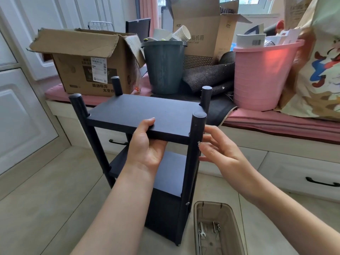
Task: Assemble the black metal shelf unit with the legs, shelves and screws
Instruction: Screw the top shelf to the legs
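Observation:
The black metal shelf unit stands upright on the floor, with a top shelf (143, 112), lower shelves (171, 173) and several round legs. My left hand (147, 144) grips the near edge of the top shelf, thumb on top and fingers beneath. My right hand (217, 148) pinches a small silver screw (199, 143) against the near right leg (196, 144), level with the top shelf. Another screw (187, 203) sits lower down in the same leg.
A translucent plastic box (217, 229) with a wrench and small hardware lies on the floor at the right. Behind the shelf a window seat holds a cardboard box (88, 70), a dark bin (163, 67), a pink bucket (261, 76) and a large bag (316, 70). Drawers run below the seat.

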The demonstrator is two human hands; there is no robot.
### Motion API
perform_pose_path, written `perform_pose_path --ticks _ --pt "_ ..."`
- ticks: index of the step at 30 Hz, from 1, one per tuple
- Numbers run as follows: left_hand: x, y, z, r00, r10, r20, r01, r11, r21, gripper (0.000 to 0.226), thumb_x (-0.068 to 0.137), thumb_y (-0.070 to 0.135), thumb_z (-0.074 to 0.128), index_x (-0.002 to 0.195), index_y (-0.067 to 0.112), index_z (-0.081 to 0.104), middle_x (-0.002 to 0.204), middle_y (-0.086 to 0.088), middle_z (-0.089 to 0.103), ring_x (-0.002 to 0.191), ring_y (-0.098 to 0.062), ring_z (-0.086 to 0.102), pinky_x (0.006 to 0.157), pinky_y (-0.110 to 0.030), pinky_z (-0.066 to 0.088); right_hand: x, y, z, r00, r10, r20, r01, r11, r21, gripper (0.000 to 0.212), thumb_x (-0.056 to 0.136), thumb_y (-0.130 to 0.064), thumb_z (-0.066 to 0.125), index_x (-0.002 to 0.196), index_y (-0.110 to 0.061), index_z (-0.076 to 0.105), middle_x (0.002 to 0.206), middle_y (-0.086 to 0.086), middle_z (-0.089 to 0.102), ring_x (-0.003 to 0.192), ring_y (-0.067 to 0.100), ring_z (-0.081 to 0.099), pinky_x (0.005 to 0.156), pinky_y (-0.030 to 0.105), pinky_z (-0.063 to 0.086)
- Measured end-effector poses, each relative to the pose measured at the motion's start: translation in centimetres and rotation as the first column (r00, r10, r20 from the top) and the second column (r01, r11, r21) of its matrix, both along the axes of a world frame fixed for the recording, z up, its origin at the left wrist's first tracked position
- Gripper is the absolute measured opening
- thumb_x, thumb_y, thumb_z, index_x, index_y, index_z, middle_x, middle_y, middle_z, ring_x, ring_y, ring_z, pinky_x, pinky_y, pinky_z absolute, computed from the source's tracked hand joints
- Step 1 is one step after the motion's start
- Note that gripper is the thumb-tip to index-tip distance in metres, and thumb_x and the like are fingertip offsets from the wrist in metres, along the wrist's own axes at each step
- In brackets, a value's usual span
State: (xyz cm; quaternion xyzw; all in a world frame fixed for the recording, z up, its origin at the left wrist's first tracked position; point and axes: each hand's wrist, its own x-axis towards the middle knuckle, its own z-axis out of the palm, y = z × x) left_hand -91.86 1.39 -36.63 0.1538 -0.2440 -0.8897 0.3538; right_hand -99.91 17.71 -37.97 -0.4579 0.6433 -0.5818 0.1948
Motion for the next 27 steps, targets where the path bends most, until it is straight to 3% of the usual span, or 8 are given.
perform_pose_path --ticks 3,10,13,18,22,27 --pt "0.04 -0.16 0.13 1.000 -0.015 -0.003 0.015 0.999 -0.034 0.013 0.098 0.005 0.051 0.103 0.003 0.062 0.088 -0.010 0.077 0.080 -0.023 0.076 0.076 -0.034 0.063 -0.12 0.04 -0.01 0.999 0.002 0.044 -0.002 1.000 -0.003 0.040 0.089 -0.029 0.051 0.129 -0.027 0.056 0.116 0.012 0.065 0.111 0.029 0.059 0.098 0.049 0.048" --pt "0.07 0.23 0.20 1.000 -0.003 0.001 0.003 1.000 0.015 0.012 0.098 0.003 0.050 0.099 0.003 0.062 0.082 -0.011 0.076 0.076 -0.024 0.076 0.078 -0.037 0.061 -0.41 -0.07 -0.13 0.994 0.003 0.107 -0.003 1.000 0.006 0.040 0.089 -0.031 0.054 0.129 -0.030 0.056 0.119 0.016 0.064 0.113 0.024 0.062 0.098 0.046 0.052" --pt "-0.02 0.17 0.09 1.000 -0.006 -0.011 0.007 1.000 0.021 0.013 0.098 0.003 0.050 0.099 0.002 0.062 0.083 -0.011 0.076 0.074 -0.024 0.076 0.074 -0.037 0.062 -0.48 0.05 -0.04 0.989 0.008 0.146 -0.010 1.000 0.008 0.034 0.097 -0.022 0.058 0.130 -0.030 0.057 0.118 0.013 0.066 0.113 0.021 0.063 0.099 0.044 0.052" --pt "-0.12 0.06 -0.12 1.000 -0.006 -0.021 0.007 1.000 0.013 0.012 0.098 0.003 0.050 0.099 0.002 0.062 0.084 -0.011 0.076 0.076 -0.024 0.076 0.076 -0.037 0.062 -0.71 0.26 0.07 0.974 0.015 0.227 -0.016 1.000 0.000 0.043 0.088 -0.025 0.060 0.130 -0.031 0.059 0.116 0.003 0.072 0.113 0.020 0.066 0.101 0.048 0.050" --pt "-0.19 0.07 -0.11 1.000 0.005 -0.011 -0.005 1.000 0.014 0.013 0.097 0.003 0.050 0.095 0.002 0.063 0.084 -0.011 0.076 0.076 -0.024 0.076 0.077 -0.037 0.062 -0.63 0.32 0.19 0.978 0.000 0.208 0.001 1.000 -0.005 0.034 0.097 -0.014 0.057 0.128 -0.029 0.059 0.115 0.005 0.072 0.112 0.022 0.066 0.102 0.051 0.049" --pt "-0.17 0.22 0.05 1.000 -0.004 -0.007 0.004 1.000 0.018 0.014 0.099 0.004 0.050 0.094 0.003 0.063 0.080 -0.010 0.076 0.074 -0.023 0.075 0.079 -0.035 0.061 -0.78 0.33 0.25 0.993 -0.007 0.122 0.007 1.000 0.003 0.035 0.094 -0.022 0.055 0.128 -0.031 0.056 0.113 0.006 0.073 0.112 0.022 0.066 0.101 0.052 0.049"
